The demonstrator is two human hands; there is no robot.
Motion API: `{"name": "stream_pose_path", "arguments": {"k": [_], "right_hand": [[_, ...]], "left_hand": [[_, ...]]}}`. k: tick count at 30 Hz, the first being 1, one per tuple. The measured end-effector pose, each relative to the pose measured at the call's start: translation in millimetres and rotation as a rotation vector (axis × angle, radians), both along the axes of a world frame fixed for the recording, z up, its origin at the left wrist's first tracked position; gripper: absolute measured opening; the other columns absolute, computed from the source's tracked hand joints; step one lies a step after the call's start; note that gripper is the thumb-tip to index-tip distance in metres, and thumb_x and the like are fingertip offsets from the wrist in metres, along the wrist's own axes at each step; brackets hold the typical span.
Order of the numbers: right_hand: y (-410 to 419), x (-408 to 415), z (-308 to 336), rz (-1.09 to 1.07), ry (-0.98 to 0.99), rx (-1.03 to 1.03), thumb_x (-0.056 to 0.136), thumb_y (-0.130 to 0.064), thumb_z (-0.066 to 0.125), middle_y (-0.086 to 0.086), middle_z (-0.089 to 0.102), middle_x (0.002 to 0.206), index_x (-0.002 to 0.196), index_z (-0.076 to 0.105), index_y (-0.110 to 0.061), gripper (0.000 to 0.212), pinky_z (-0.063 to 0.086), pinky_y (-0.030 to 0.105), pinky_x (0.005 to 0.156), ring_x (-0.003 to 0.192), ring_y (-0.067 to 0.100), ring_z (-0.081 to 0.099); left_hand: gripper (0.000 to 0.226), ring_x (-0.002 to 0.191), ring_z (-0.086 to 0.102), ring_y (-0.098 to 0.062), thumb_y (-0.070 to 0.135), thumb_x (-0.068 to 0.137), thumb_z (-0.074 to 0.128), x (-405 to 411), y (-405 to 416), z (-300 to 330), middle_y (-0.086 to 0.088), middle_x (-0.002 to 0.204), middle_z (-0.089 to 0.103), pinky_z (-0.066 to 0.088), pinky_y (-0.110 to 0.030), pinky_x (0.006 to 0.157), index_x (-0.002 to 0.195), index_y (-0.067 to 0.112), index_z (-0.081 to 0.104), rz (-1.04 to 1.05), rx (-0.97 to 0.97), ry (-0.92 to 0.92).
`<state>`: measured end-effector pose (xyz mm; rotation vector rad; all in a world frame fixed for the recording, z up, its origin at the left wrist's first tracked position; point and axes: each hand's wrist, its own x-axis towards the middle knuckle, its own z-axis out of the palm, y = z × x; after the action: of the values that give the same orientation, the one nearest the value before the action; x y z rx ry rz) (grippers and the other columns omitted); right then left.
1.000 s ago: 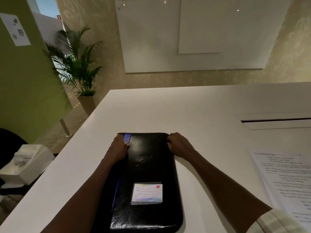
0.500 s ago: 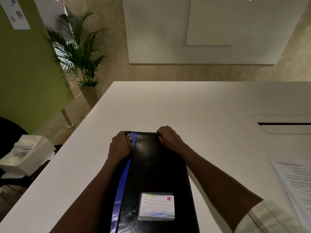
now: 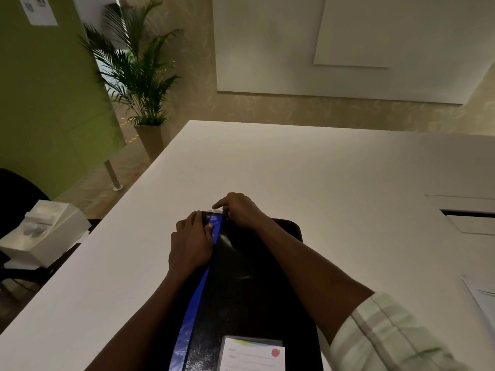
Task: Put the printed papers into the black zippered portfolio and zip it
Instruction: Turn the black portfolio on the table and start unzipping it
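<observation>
Both hands meet at the far end of the black portfolio (image 3: 249, 279), whose long axis runs near to far on the white table (image 3: 321, 167). Left hand (image 3: 191, 243) presses flat, fingers straight, beside the blue strip (image 3: 195, 303); right hand (image 3: 238, 208) curls at the far edge, seemingly pinching the zipper pull, though I cannot tell for sure. Printed papers (image 3: 482, 298) lie well apart at the right edge.

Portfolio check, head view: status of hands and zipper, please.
Left hand flat on portfolio, steadying it. Right hand at far edge, fingers apparently pinching zipper pull. Papers on table at right, outside.

Portfolio (image 3: 249, 285) on table (image 3: 308, 167) w/ card (image 3: 251, 354) on it; papers (image 3: 484, 298) right.
</observation>
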<state>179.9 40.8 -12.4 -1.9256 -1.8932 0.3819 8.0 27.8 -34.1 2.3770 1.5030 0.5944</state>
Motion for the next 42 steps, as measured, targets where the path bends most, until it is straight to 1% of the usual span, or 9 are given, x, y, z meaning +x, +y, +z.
{"name": "stream_pose_path", "arguments": {"k": [4, 9, 14, 20, 25, 29, 36, 38, 42], "right_hand": [[20, -3, 9, 0.119, -0.098, -0.109, 0.089, 0.000, 0.049, 0.007, 0.060, 0.127, 0.124, 0.067, -0.028, 0.049, 0.040, 0.033, 0.073, 0.108, 0.026, 0.060], [36, -9, 10, 0.146, -0.093, -0.081, 0.089, -0.011, 0.061, 0.001, 0.063, 0.117, 0.105, 0.076, -0.026, 0.027, 0.049, 0.033, 0.078, 0.105, 0.021, 0.061], [39, -11, 7, 0.188, -0.115, -0.019, 0.082, 0.000, 0.058, -0.001, 0.066, 0.108, 0.094, 0.075, -0.022, 0.030, 0.053, 0.037, 0.081, 0.101, 0.020, 0.062], [45, -7, 18, 0.229, -0.148, -0.127, 0.085, -0.006, 0.062, -0.001, 0.066, 0.109, 0.085, 0.068, -0.023, 0.018, 0.051, 0.042, 0.088, 0.103, 0.021, 0.059], [50, -12, 25, 0.295, -0.221, -0.202, 0.091, -0.007, 0.055, 0.000, 0.064, 0.112, 0.107, 0.071, -0.025, 0.029, 0.050, 0.037, 0.083, 0.101, 0.018, 0.057], [52, -13, 26, 0.329, -0.268, -0.238, 0.091, -0.002, 0.049, 0.003, 0.058, 0.112, 0.109, 0.066, -0.014, 0.027, 0.046, 0.039, 0.085, 0.100, 0.021, 0.054], [58, -13, 37, 0.387, -0.271, -0.306, 0.089, 0.009, 0.048, 0.012, 0.065, 0.120, 0.114, 0.065, 0.000, 0.031, 0.038, 0.022, 0.073, 0.102, 0.023, 0.057], [59, -12, 36, 0.388, -0.259, -0.303, 0.089, 0.007, 0.052, 0.011, 0.066, 0.116, 0.111, 0.066, 0.000, 0.027, 0.039, 0.020, 0.064, 0.093, 0.017, 0.053], [60, -6, 33, 0.334, -0.154, -0.269, 0.085, 0.000, 0.067, 0.011, 0.072, 0.103, 0.101, 0.073, -0.004, 0.017, 0.047, 0.022, 0.071, 0.086, 0.015, 0.057]], "left_hand": [[0.041, 0.126, 0.042, -0.033, 0.031, 0.101, 0.035, 0, 0, 0, -0.009, 0.142, 0.046, 0.039, -0.046, 0.096, 0.137, 0.012, 0.041, -0.003, 0.025, 0.012], [0.042, 0.125, 0.043, -0.033, 0.032, 0.101, 0.034, -1, 2, -1, -0.008, 0.141, 0.047, 0.040, -0.047, 0.095, 0.137, 0.014, 0.042, -0.012, 0.033, 0.025], [0.042, 0.128, 0.042, -0.033, 0.032, 0.101, 0.033, -1, 0, 2, -0.008, 0.143, 0.046, 0.038, -0.048, 0.098, 0.139, 0.014, 0.040, 0.000, -0.001, 0.004], [0.019, 0.106, 0.052, -0.034, 0.029, 0.098, 0.037, -4, 6, -2, -0.006, 0.113, 0.059, 0.039, -0.042, 0.075, 0.108, 0.019, 0.050, -0.022, 0.016, -0.071], [0.025, 0.103, 0.058, -0.033, 0.029, 0.096, 0.038, -6, 13, -4, -0.006, 0.113, 0.064, 0.048, -0.047, 0.078, 0.113, 0.020, 0.054, -0.026, -0.004, -0.134], [0.025, 0.098, 0.060, -0.028, 0.021, 0.098, 0.041, -8, 18, -5, -0.008, 0.112, 0.066, 0.046, -0.040, 0.079, 0.114, 0.015, 0.059, -0.042, -0.040, -0.216], [0.015, 0.089, 0.059, -0.025, 0.019, 0.098, 0.042, -9, 23, -1, -0.007, 0.101, 0.065, 0.046, -0.039, 0.076, 0.104, 0.014, 0.055, -0.094, -0.128, -0.210], [0.012, 0.092, 0.059, -0.027, 0.019, 0.098, 0.042, -9, 24, -1, -0.008, 0.104, 0.065, 0.044, -0.037, 0.076, 0.101, 0.015, 0.053, -0.094, -0.146, -0.199], [0.024, 0.097, 0.061, -0.029, 0.026, 0.096, 0.041, -11, 24, -1, -0.010, 0.110, 0.065, 0.050, -0.045, 0.083, 0.110, 0.013, 0.055, -0.088, -0.143, -0.195]]}}
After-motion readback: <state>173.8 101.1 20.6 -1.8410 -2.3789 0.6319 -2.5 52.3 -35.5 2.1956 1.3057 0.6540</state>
